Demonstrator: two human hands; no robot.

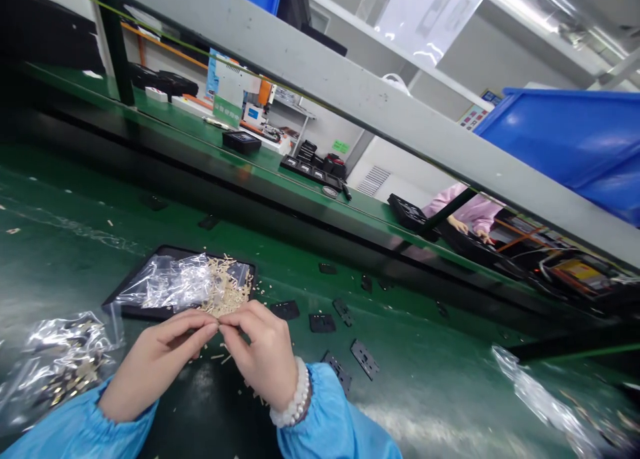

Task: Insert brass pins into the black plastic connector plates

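My left hand and my right hand meet fingertip to fingertip low in the view, pinching a tiny pale pin between them; it is too small to make out clearly. Just beyond the fingers lies a black tray with a clear plastic bag and a heap of small beige pins spilling over its near edge. Both sleeves are light blue, and a white bead bracelet sits on my right wrist.
Several small black plastic parts lie scattered on the green bench to the right. A crinkled bag of parts sits at the left, another clear bag at the right. Across the conveyor, a person in a pink sleeve works; blue bins overhead.
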